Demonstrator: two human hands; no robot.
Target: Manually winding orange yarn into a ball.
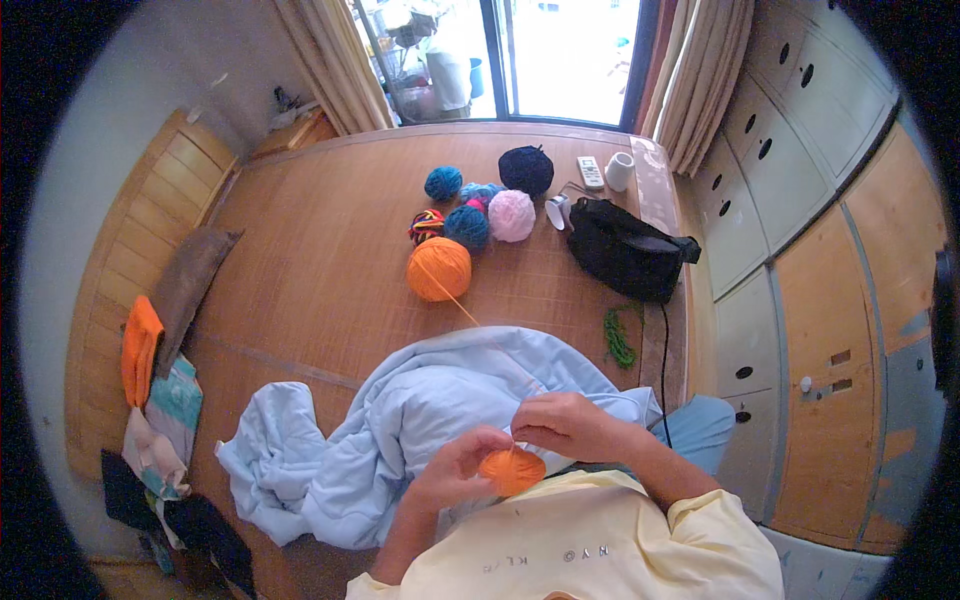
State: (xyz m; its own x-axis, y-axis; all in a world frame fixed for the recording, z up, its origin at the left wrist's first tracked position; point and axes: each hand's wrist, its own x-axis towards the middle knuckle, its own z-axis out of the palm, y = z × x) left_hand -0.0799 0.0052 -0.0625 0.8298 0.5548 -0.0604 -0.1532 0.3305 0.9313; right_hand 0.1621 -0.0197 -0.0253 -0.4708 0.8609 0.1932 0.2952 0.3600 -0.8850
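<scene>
In my left hand (466, 463) I hold a small orange yarn ball (513, 472) close to my yellow shirt. My right hand (564, 426) is just above it, fingers curled together on the orange strand (459, 306). That strand runs over a light blue quilt (442, 397) on my lap to a larger orange yarn ball (439, 268) on the woven mat. Behind the big ball sit a multicoloured yarn ball (427, 226), a teal ball (466, 228), a pink ball (512, 216), another teal ball (443, 183) and a navy ball (526, 169).
On the right lie a black bag (630, 247), a paper cup (558, 211), a white remote control (590, 172) and a white mug (619, 172). Green yarn (619, 336) rests near a black cord (665, 375). Cabinets (821, 360) line the right, a wooden headboard (142, 247) the left.
</scene>
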